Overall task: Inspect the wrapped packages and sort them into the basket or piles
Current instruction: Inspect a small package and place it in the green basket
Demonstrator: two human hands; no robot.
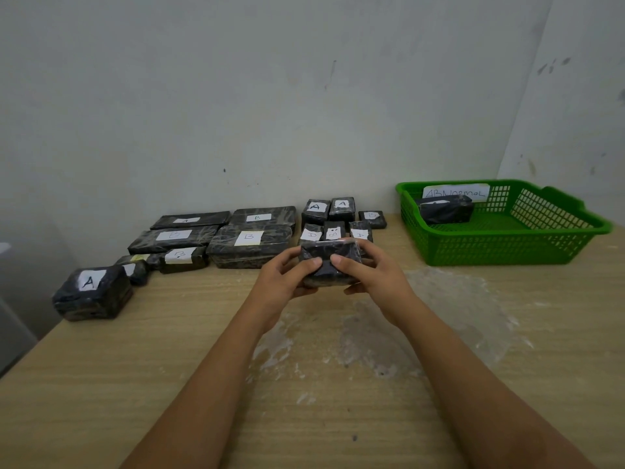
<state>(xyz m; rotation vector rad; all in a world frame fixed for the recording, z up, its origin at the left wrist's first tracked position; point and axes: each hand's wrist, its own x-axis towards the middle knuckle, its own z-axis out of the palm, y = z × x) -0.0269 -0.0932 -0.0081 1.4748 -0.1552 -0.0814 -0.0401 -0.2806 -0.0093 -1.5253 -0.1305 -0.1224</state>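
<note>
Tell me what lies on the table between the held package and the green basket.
Nothing stands there: the head view shows only bare tabletop between the package gripped by both hands and the green basket, which holds one package.

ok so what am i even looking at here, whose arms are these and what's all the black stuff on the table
This single picture comes from a camera worn on a person's head, looking down at their own arms. The left hand and right hand together hold one black wrapped package above a wooden table. Behind it lie more wrapped packages with paper labels, such as a large one marked B and a block marked A. On the right, a green basket labelled abnormal holds one package.
</note>
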